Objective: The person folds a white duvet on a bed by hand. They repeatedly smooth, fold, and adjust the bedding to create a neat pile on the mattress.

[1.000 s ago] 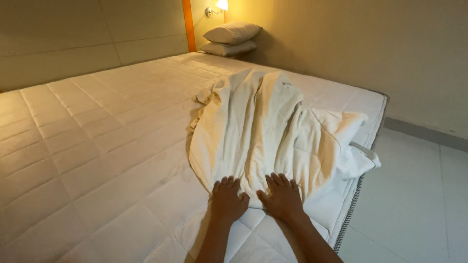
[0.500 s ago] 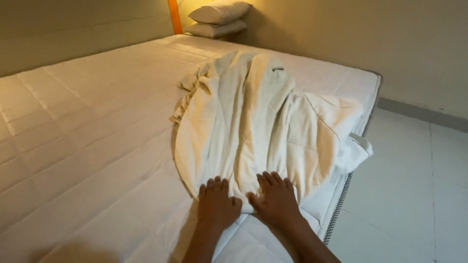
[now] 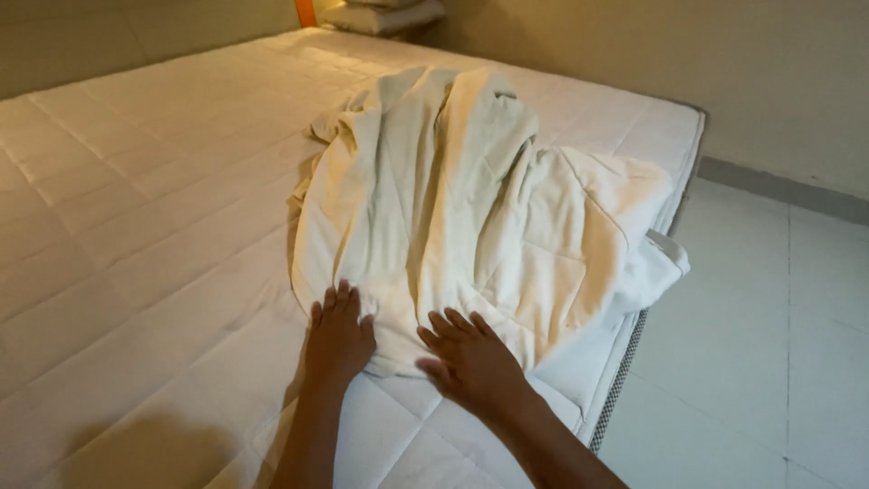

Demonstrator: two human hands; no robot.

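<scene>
Two flat hands press the near hem of a crumpled robe, spreading barely begun.

Under both hands runs the mattress (image 3: 136, 226), bare and quilted; ahead of them the robe (image 3: 453, 208) lies bunched and creased, one part spilling off the edge to their right. Far beyond sit pillows (image 3: 385, 14). Left hand (image 3: 339, 330) and right hand (image 3: 471, 362) rest open, palms down, gripping nothing.

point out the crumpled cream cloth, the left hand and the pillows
crumpled cream cloth (image 3: 471, 208), head view, middle folds
left hand (image 3: 339, 335), head view, back of hand
pillows (image 3: 385, 16), head view, side of the stack
</scene>
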